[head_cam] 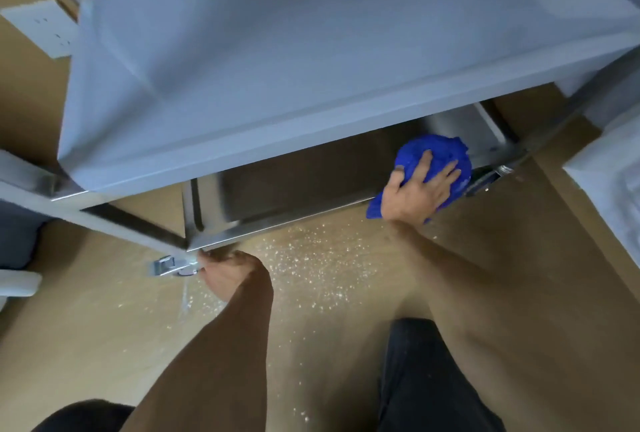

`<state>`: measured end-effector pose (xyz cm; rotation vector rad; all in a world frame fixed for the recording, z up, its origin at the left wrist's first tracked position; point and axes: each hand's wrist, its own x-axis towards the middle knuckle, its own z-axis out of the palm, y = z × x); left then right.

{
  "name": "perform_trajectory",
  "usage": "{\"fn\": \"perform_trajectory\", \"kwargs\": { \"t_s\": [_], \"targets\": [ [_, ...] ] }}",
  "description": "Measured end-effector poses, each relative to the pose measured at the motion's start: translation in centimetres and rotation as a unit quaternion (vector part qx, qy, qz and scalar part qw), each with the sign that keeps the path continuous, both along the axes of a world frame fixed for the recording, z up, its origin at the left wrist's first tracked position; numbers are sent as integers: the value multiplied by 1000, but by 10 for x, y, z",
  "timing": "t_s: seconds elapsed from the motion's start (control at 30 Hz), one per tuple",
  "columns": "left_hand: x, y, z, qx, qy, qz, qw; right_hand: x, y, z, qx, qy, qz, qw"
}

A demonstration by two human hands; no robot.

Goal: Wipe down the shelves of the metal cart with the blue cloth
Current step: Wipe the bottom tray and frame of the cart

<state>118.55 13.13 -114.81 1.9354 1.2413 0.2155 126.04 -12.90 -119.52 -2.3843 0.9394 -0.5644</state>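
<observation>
**A:** ok so where's the blue cloth (440,158) at right now?

**B:** bunched up on the lower shelf (294,186) of the metal cart (311,51), near that shelf's right end and close to the front rim. One corner of the cloth hangs over the front rim

**A:** and the grip on it?

**B:** right hand (415,189) is laid flat on top of the cloth, fingers spread and pretty much straight, pressing it down onto the shelf. So it's released, not clenched round the cloth, just a palm on top

**A:** other hand?

**B:** left hand (230,276) is at the lower shelf's front left corner, fingers curled under the rim there, so it's grasping the cart's edge. Just left of that hand there's a shiny caster bracket (169,265) under the corner

**A:** rest of the cart?

**B:** top shelf is a big grey tray, looks dull next to the lower shelf, which is bare and reflective. Floor (104,327) in front of the cart is tan with a scatter of pale specks (311,258). Person's dark-clad knees (426,379) show nearest the camera. A white wall socket (45,30) sits off beyond the cart's far left corner
</observation>
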Motion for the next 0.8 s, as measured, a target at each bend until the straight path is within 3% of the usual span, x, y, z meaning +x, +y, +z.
{"fn": "perform_trajectory", "kwargs": {
  "t_s": [0.17, 0.27, 0.4, 0.53, 0.67, 0.73, 0.8],
  "targets": [
    [2, 63, 18, 48, -40, 49, 997, -20, 113, 15, -74, 65, 238, 966],
    [7, 84, 32, 56, -74, 13, 996, -32, 180, 25, -72, 72, 331, 938],
    [6, 93, 50, 68, -109, -38, 991, -52, 286, 22, -67, 81, 485, 868],
    [-5, 99, 49, 58, -92, -25, 994, -76, 329, 14, -8, 82, 433, 897],
    [-7, 105, 41, 68, -68, -49, 994, -80, 283, 10, -54, 45, 464, 883],
    [-5, 105, 34, 79, -51, -61, 994, -83, 248, 3, -31, 26, 374, 927],
    [-3, 100, 32, 86, -34, -65, 994, -82, 209, 0, 55, -12, 237, 970]
  ]
}}
